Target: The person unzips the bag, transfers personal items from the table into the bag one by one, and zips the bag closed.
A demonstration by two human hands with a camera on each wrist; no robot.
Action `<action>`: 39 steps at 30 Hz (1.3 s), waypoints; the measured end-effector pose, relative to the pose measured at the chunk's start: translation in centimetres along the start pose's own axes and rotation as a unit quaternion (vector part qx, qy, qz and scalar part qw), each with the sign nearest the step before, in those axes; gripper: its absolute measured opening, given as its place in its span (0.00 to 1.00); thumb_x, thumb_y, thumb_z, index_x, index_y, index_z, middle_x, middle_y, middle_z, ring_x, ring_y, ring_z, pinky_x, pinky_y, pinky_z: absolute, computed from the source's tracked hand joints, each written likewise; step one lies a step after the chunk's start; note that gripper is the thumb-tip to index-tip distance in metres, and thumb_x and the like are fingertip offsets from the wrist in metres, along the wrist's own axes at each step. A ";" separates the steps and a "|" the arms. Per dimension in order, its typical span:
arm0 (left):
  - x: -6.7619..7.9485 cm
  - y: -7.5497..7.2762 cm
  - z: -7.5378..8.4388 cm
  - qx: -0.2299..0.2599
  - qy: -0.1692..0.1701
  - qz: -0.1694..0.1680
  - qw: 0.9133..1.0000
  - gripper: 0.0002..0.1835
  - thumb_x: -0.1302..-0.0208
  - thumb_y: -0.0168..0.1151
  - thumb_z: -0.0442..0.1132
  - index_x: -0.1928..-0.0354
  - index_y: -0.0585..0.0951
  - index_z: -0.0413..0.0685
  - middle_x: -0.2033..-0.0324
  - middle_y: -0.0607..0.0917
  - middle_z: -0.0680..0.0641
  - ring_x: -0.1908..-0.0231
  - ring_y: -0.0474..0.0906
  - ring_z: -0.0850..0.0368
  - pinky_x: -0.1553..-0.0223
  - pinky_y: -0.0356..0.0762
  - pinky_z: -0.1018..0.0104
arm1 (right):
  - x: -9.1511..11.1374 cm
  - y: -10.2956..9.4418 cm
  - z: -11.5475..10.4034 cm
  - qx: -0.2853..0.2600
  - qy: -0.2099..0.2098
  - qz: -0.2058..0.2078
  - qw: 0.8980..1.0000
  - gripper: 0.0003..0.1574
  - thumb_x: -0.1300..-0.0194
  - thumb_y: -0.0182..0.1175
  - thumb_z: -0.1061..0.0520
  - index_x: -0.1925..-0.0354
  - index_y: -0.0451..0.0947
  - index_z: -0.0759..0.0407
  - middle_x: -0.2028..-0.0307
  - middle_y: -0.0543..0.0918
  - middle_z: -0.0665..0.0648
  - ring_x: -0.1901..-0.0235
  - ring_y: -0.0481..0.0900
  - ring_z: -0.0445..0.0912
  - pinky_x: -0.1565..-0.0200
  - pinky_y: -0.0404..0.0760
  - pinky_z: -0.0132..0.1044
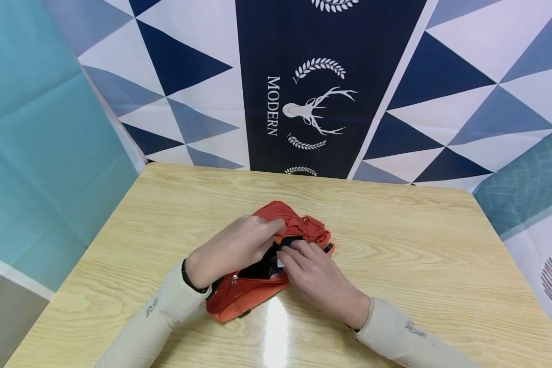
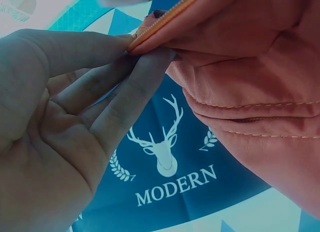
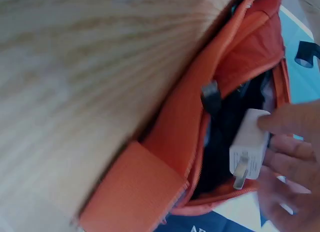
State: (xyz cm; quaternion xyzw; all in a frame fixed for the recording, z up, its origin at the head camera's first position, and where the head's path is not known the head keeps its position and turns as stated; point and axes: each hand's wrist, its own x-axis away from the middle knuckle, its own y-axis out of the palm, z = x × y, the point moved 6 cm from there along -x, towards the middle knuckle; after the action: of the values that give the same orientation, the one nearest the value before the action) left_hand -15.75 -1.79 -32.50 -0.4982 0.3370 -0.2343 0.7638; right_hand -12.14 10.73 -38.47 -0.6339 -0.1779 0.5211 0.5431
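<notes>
A red-orange fabric bag [image 1: 239,296] lies on the table with its zipped mouth open and a dark inside. My left hand [image 1: 241,243] pinches the far edge of the opening; the left wrist view shows thumb and fingers on the orange zipper edge [image 2: 160,24]. Over the opening my right hand [image 1: 317,281] holds a white charger plug [image 3: 248,142], its metal prongs pointing out, clearest in the right wrist view. Beside it a dark cable plug [image 3: 211,98] sticks up at the bag's rim. The bag's deeper contents are too dark to tell.
The bag rests near the middle of a light wooden table [image 1: 409,245]. A patterned cloth [image 1: 303,102] with a deer and "MODERN" hangs behind the far edge. Teal cloth [image 1: 32,128] hangs on the left side.
</notes>
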 end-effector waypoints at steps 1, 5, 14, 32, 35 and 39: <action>0.0 0.0 0.0 -0.001 0.001 0.001 1.000 0.07 0.36 0.61 0.26 0.63 0.78 0.46 0.80 0.76 0.55 0.79 0.71 0.64 0.74 0.73 0.70 | 0.0 0.1 -0.1 -0.001 -0.005 -0.002 1.000 0.11 0.30 0.53 0.63 0.53 0.79 0.60 0.50 0.85 0.57 0.53 0.75 0.50 0.58 0.75 0.41; -0.1 0.0 0.1 0.000 0.005 0.003 1.000 0.07 0.36 0.60 0.26 0.62 0.78 0.46 0.79 0.77 0.54 0.79 0.73 0.64 0.73 0.74 0.69 | 0.0 0.7 -0.3 -0.006 -0.011 -0.021 1.000 0.11 0.28 0.47 0.62 0.59 0.78 0.58 0.48 0.84 0.57 0.58 0.73 0.49 0.62 0.74 0.39; 0.0 0.2 0.2 0.006 0.008 0.000 1.000 0.07 0.36 0.61 0.27 0.60 0.79 0.45 0.76 0.82 0.53 0.76 0.78 0.63 0.71 0.77 0.69 | 0.7 1.2 -2.1 0.011 0.002 -0.071 0.997 0.19 0.42 0.63 0.65 0.51 0.77 0.64 0.41 0.78 0.64 0.49 0.74 0.55 0.47 0.76 0.43; 0.0 0.0 0.1 0.002 0.010 0.005 1.000 0.07 0.36 0.61 0.27 0.61 0.78 0.45 0.79 0.78 0.55 0.79 0.74 0.64 0.73 0.75 0.69 | 0.8 1.3 -3.3 -0.039 -0.041 -0.121 0.991 0.33 0.38 0.65 0.57 0.35 0.72 0.61 0.30 0.68 0.59 0.29 0.62 0.52 0.32 0.64 0.49; -0.1 0.1 0.1 0.004 0.007 0.001 1.000 0.07 0.36 0.61 0.26 0.61 0.79 0.45 0.79 0.79 0.54 0.79 0.74 0.64 0.73 0.75 0.70 | 0.6 0.4 -3.0 -0.026 -0.016 -0.098 0.995 0.29 0.41 0.66 0.59 0.41 0.75 0.62 0.37 0.73 0.61 0.35 0.69 0.54 0.39 0.71 0.49; -0.1 0.1 0.0 0.007 0.002 -0.006 1.000 0.07 0.37 0.62 0.26 0.61 0.79 0.45 0.77 0.81 0.53 0.78 0.76 0.63 0.72 0.76 0.69 | 0.7 0.6 -3.0 -0.003 -0.004 -0.115 0.993 0.31 0.40 0.64 0.62 0.38 0.74 0.64 0.35 0.72 0.63 0.34 0.68 0.55 0.39 0.72 0.49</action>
State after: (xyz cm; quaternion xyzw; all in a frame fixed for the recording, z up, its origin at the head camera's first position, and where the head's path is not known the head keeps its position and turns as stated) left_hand -15.81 -1.64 -32.57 -0.4945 0.3339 -0.2418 0.7652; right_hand -9.52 9.61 -39.68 -0.6089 -0.2533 0.4573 0.5966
